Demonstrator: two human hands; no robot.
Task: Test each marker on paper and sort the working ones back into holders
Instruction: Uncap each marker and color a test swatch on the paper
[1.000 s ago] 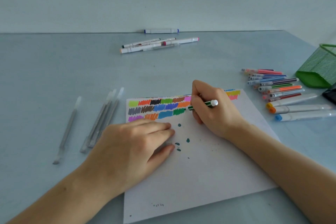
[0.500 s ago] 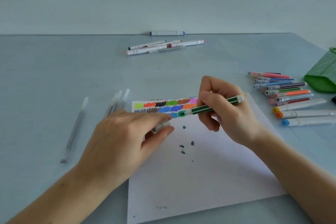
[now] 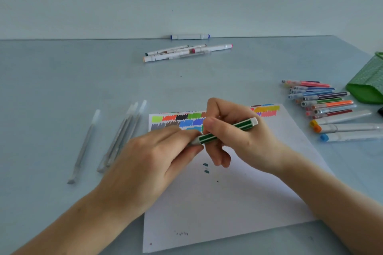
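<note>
Since half a second ago the green striped marker (image 3: 226, 130) has come off the swatches and its tip end has met the left hand (image 3: 153, 161), where the pale cap (image 3: 193, 141) is now pushed up against the barrel; before, tip and cap were apart. The marker hangs just above the paper (image 3: 238, 203), its long axis running from the white end plug at upper right down to the cap at lower left. The right hand (image 3: 238, 130) grips the barrel mid-length, thumb and fingers curled round it, while the left hand pinches the cap between thumb and fingertips. I judge the test done and the capping in progress; whether the cap is fully seated cannot be told. The green mesh holder (image 3: 369, 87) lies well off to the right, past the row of thin markers (image 3: 323, 99), so the right hand is the nearer one for putting it away.
</note>
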